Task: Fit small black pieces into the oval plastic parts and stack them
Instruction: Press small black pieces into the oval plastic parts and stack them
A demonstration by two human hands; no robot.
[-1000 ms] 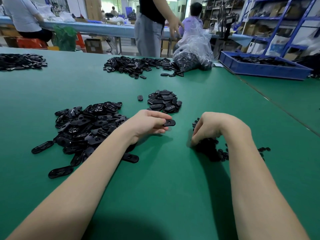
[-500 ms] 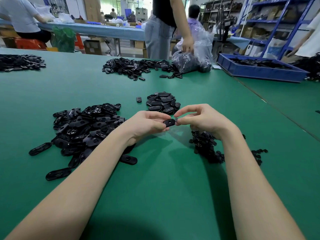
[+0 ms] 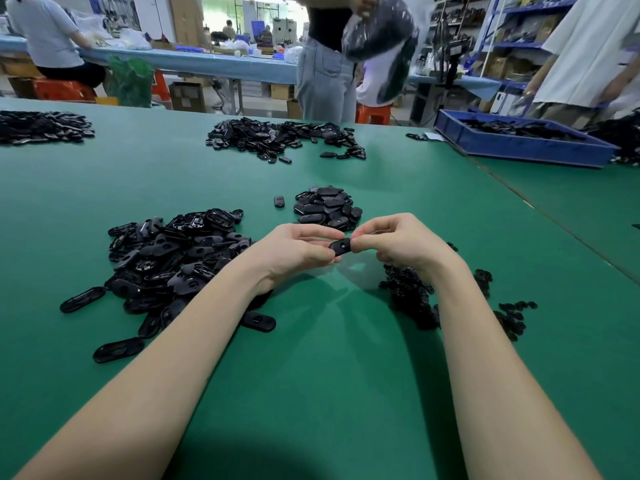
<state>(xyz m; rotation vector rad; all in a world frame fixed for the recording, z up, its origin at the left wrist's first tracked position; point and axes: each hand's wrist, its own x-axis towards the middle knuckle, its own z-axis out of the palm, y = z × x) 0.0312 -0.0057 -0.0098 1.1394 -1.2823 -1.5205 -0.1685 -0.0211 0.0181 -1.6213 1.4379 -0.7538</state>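
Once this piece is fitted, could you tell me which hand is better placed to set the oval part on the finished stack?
Probably the left hand: it already grips the oval part, and the finished stack lies just beyond it. The right hand only pinches at the part's end.

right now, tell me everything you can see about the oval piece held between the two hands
The oval part is a small, flat, black piece that looks like smooth moulded plastic, with rounded ends and a small opening near its middle. It is held above the green table, tilted, its right end higher. The left hand pinches its left end, and the right hand pinches or presses at its right end. Whether a small insert is already seated cannot be told. The small heap of similar pieces lies just beyond it.
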